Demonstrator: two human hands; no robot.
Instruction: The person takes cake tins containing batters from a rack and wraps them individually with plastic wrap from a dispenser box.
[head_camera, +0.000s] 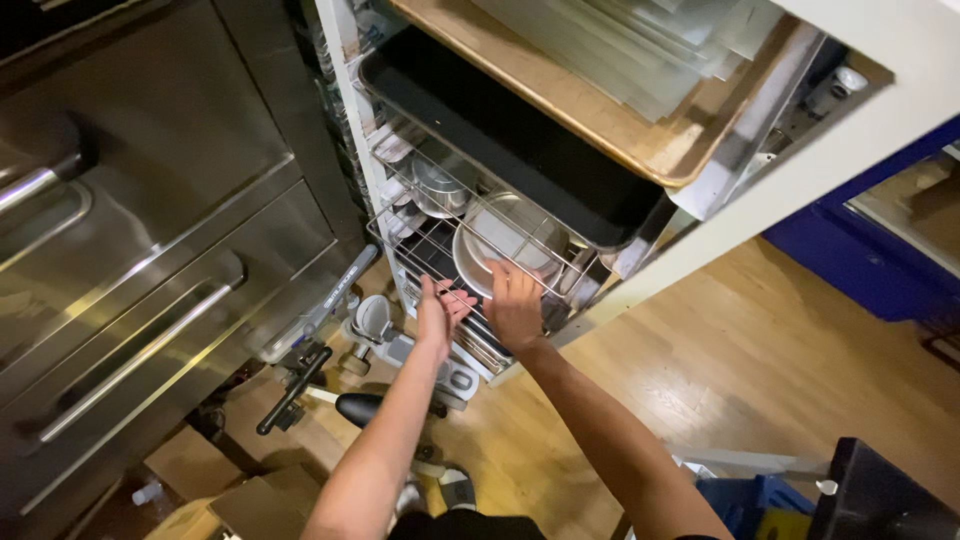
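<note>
Low on a white rack (352, 120), at a wire shelf (420, 235), both hands reach in from below. The right hand (513, 303) lies flat on the near rim of a round metal pan (505, 240), fingers spread slightly apart and pressed to its edge, not curled around it. The left hand (438, 312) sits just beside it, at the shelf's front wire, fingers held loosely together and pointing into the rack; whether they grip the wire cannot be told. The pan lies tilted on the wire shelf, toward its front right. Behind it on the same shelf stands a smaller metal pot (437, 185). Above, a black tray (500, 125) fills the next level, and over that a wooden board (590, 110) carries clear sheets (640, 50). Left of the rack stands a steel oven (150, 220) with long handles. Below the arms lies a wooden floor (740, 370), with cardboard (250, 500) at the lower left and a blue crate (745, 500) at the lower right.
</note>
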